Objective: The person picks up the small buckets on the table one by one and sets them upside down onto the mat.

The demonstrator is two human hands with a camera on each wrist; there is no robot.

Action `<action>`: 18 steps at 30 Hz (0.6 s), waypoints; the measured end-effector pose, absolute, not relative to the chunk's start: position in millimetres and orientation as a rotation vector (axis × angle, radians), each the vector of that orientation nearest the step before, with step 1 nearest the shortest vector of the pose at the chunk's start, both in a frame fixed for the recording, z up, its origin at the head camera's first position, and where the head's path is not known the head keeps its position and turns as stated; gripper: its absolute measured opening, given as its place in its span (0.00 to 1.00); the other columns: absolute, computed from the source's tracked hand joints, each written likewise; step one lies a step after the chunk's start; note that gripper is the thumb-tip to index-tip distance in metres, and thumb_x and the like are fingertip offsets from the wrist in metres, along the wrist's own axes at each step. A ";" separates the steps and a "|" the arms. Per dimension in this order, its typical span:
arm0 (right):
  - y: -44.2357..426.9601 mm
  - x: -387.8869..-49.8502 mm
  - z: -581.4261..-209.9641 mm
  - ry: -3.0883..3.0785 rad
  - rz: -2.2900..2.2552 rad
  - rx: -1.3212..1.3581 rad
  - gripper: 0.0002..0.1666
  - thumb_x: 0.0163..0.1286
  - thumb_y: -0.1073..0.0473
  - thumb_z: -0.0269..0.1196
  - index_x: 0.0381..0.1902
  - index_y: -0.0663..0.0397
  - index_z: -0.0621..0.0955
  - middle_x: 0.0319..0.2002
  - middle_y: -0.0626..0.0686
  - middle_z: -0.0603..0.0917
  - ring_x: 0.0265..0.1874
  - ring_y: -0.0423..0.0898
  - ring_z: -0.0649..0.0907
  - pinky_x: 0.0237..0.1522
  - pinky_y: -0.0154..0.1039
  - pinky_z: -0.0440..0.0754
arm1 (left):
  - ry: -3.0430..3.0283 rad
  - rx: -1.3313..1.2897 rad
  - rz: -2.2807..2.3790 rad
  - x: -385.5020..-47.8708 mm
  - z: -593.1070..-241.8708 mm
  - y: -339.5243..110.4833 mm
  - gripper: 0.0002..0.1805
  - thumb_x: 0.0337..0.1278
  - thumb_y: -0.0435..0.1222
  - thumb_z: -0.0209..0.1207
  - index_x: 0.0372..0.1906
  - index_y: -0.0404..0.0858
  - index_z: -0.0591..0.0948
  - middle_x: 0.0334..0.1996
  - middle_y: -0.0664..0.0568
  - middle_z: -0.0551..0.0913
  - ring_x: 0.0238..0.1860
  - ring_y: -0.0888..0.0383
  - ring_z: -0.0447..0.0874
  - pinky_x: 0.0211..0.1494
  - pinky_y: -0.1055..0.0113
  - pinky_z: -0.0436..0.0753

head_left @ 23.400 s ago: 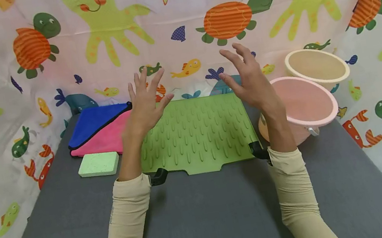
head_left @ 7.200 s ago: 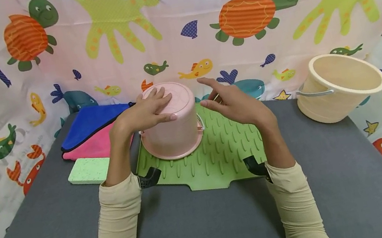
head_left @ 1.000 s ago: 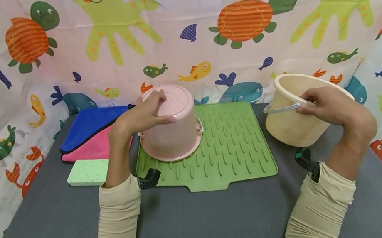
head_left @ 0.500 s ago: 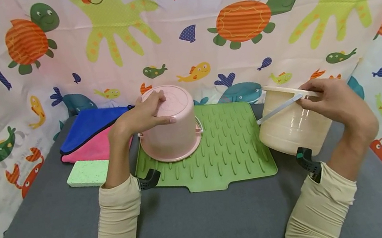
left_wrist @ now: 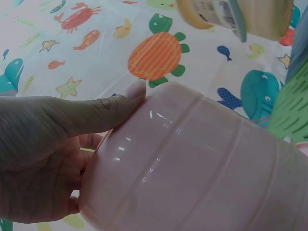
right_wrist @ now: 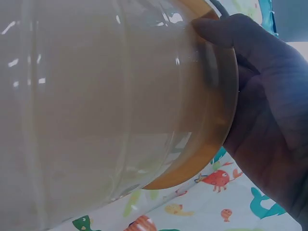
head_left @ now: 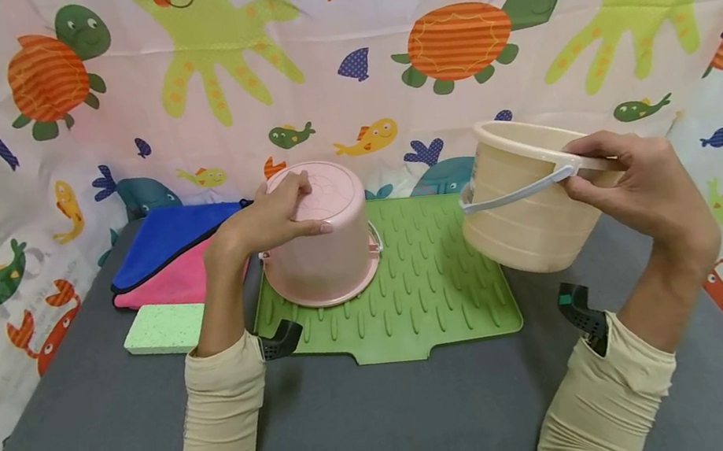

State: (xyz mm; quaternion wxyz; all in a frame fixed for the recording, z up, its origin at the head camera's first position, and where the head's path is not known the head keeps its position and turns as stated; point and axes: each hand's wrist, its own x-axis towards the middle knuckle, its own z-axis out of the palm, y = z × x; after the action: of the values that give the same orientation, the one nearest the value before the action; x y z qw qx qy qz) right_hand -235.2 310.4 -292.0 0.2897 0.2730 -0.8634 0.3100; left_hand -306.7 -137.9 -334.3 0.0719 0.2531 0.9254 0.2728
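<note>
A pink bucket (head_left: 324, 260) stands upside down on the left part of a green studded mat (head_left: 428, 278). My left hand (head_left: 264, 222) rests on its upturned base. In the left wrist view, the thumb of that hand (left_wrist: 72, 115) lies along the edge between base and side. My right hand (head_left: 645, 186) pinches the rim of a beige bucket (head_left: 523, 206) near the handle mount. This bucket hangs in the air, mouth up and tilted, by the mat's right edge; a pale handle droops across its side. The right wrist view shows the thumb on the outer wall.
Left of the mat lie a folded blue and pink cloth (head_left: 178, 244) and a pale green sponge (head_left: 166, 328). All stand on a grey table (head_left: 395, 427). A patterned curtain (head_left: 329, 31) closes off the back and sides.
Earlier both buckets stood upright at the right; the pink one now sits inverted on the mat. Within the last second my right hand has lifted the beige bucket and brought it leftward.
</note>
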 end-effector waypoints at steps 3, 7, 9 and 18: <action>306.5 -234.7 -290.4 -2.262 0.833 0.755 0.22 0.51 0.83 0.71 0.45 0.70 0.88 0.40 0.18 0.81 0.39 0.23 0.79 0.45 0.16 0.72 | 2.775 0.764 0.839 -306.3 -335.0 -138.6 0.37 0.70 0.47 0.66 0.69 0.29 0.64 0.71 0.35 0.70 0.77 0.41 0.65 0.86 0.38 0.34; 303.0 -232.0 -287.9 -2.225 0.856 0.740 0.22 0.50 0.83 0.70 0.45 0.71 0.88 0.40 0.18 0.81 0.39 0.24 0.78 0.43 0.18 0.71 | 2.776 0.773 0.850 -305.9 -335.5 -138.4 0.35 0.69 0.46 0.67 0.67 0.29 0.65 0.69 0.35 0.71 0.76 0.41 0.66 0.86 0.38 0.35; 301.0 -230.0 -286.2 -2.208 0.875 0.744 0.21 0.50 0.82 0.70 0.46 0.72 0.87 0.40 0.19 0.82 0.40 0.25 0.78 0.43 0.19 0.72 | 2.780 0.776 0.849 -305.6 -335.3 -138.0 0.35 0.69 0.46 0.67 0.67 0.29 0.65 0.69 0.35 0.71 0.76 0.41 0.66 0.85 0.38 0.36; 278.9 -224.0 -279.6 -1.992 0.905 0.772 0.21 0.65 0.57 0.73 0.43 0.75 0.88 0.42 0.20 0.85 0.43 0.21 0.80 0.54 0.21 0.72 | 2.851 0.812 0.792 -300.3 -330.7 -134.0 0.26 0.68 0.44 0.68 0.54 0.32 0.68 0.39 0.44 0.69 0.46 0.46 0.71 0.75 0.40 0.53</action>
State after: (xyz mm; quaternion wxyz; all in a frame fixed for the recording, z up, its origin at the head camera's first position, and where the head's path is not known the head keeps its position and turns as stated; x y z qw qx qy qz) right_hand -224.0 278.9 -279.6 0.3991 0.3052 -0.7872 0.3575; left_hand -300.3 -134.0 -330.7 0.0367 0.2643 0.9286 0.2578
